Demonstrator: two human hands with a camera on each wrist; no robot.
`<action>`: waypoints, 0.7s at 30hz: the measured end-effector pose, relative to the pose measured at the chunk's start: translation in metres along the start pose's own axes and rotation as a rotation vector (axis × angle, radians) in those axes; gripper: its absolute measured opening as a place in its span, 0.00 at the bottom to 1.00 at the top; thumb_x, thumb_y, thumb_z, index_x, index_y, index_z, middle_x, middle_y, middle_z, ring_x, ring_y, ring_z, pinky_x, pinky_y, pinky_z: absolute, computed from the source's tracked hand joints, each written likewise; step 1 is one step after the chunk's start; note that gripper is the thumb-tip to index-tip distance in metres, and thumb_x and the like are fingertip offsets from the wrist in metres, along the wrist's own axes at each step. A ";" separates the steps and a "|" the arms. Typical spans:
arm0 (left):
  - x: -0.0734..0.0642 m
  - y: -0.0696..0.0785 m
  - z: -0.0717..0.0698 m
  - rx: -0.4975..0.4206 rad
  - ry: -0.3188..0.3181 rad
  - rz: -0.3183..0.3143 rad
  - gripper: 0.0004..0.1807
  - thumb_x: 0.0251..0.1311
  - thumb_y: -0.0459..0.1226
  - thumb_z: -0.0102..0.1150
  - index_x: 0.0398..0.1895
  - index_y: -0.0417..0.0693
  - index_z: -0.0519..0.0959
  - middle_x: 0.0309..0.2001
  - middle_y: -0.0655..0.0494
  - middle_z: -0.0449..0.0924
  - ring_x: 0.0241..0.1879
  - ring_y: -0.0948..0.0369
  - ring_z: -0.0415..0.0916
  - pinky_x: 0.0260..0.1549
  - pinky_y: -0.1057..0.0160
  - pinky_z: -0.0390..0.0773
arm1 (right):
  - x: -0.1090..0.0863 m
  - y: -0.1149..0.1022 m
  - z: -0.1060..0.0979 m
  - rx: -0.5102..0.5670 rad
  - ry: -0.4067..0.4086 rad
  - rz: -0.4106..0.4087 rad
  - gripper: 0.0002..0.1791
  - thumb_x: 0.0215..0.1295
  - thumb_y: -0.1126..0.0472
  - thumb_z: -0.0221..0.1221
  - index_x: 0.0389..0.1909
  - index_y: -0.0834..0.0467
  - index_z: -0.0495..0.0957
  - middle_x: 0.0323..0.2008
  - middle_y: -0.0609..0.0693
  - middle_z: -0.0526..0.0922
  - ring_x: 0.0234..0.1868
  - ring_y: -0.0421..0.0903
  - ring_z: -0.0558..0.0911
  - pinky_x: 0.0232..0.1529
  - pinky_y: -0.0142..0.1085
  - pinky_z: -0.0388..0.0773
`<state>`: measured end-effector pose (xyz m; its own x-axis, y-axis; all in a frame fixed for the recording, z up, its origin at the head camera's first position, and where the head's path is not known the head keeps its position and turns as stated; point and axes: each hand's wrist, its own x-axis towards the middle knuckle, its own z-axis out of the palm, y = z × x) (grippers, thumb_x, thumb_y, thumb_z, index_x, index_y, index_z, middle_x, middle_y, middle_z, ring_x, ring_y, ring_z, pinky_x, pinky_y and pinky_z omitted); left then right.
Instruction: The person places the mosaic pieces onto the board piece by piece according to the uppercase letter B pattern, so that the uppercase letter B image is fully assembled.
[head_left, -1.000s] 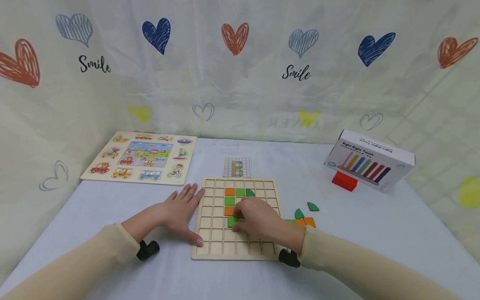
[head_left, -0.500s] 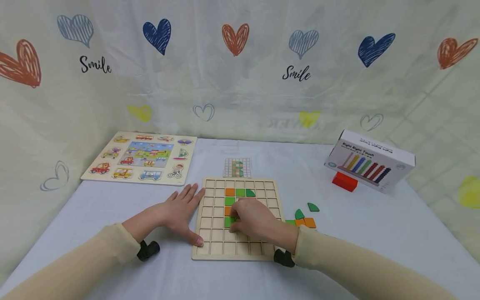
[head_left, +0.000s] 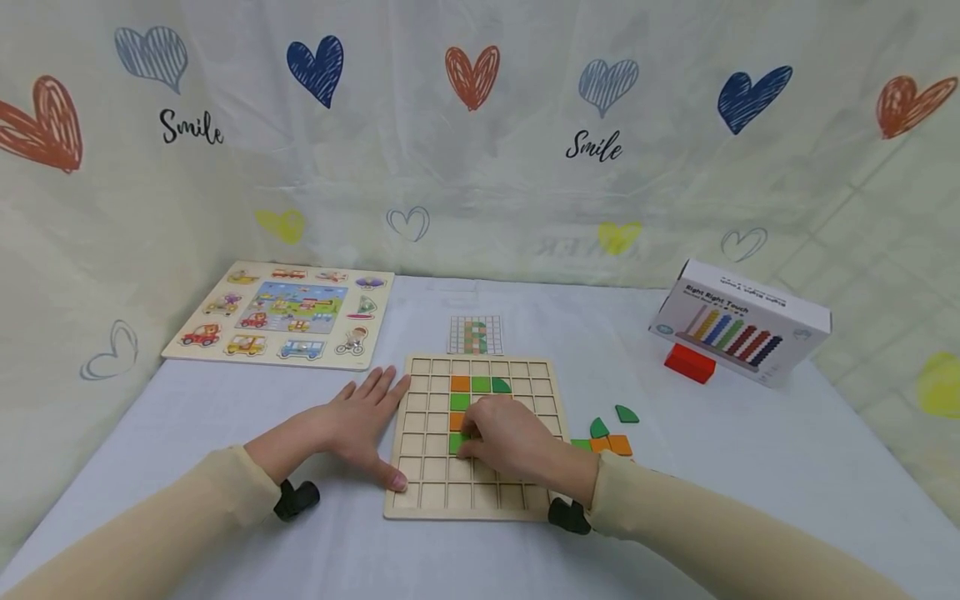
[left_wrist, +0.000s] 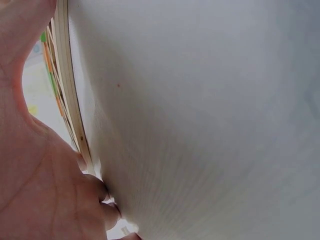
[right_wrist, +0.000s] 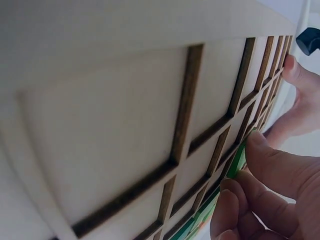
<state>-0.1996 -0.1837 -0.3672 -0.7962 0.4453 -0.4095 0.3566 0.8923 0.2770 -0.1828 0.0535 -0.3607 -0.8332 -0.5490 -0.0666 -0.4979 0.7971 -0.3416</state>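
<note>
Right hand has a green tile pinched down on the grid board, left hand minds the edge.
So the right hand point(head_left: 517, 437) has its thumb and curled finger clamped on a green square point(head_left: 455, 443), which sits at the bottom of the filled column on the grid board point(head_left: 435, 496). Left hand point(head_left: 360, 425) is spread flat-ish, digits apart, thumb and index on the board's left edge. Bare cells run left of that column and down to the near edge, so decent elbow room there. Tighter on the right: an orange square point(head_left: 619, 445) lies just past that edge. Picture card point(head_left: 476, 335) is right beside the far edge; the white box point(head_left: 738, 321) is well apart.
</note>
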 end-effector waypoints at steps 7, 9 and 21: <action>-0.002 0.003 -0.002 -0.002 -0.002 -0.003 0.78 0.41 0.71 0.72 0.83 0.39 0.40 0.83 0.35 0.33 0.82 0.36 0.30 0.75 0.28 0.40 | 0.001 -0.001 0.001 -0.009 0.012 0.015 0.09 0.56 0.57 0.76 0.32 0.57 0.89 0.26 0.44 0.86 0.29 0.37 0.77 0.34 0.31 0.78; -0.003 0.003 -0.001 -0.004 0.001 -0.001 0.77 0.41 0.71 0.73 0.83 0.39 0.40 0.83 0.34 0.33 0.82 0.36 0.30 0.75 0.28 0.40 | 0.001 -0.001 0.001 -0.012 0.017 0.009 0.08 0.56 0.57 0.76 0.32 0.57 0.89 0.26 0.44 0.86 0.30 0.38 0.78 0.35 0.31 0.78; -0.004 0.004 -0.002 -0.003 -0.001 0.000 0.77 0.41 0.70 0.73 0.83 0.38 0.41 0.83 0.34 0.34 0.82 0.36 0.31 0.75 0.28 0.40 | 0.000 -0.001 0.002 -0.028 0.022 -0.013 0.07 0.57 0.57 0.75 0.29 0.56 0.89 0.25 0.43 0.85 0.29 0.38 0.77 0.35 0.31 0.77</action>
<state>-0.1964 -0.1823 -0.3632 -0.7957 0.4458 -0.4100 0.3557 0.8919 0.2794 -0.1822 0.0525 -0.3619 -0.8312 -0.5544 -0.0418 -0.5155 0.7966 -0.3158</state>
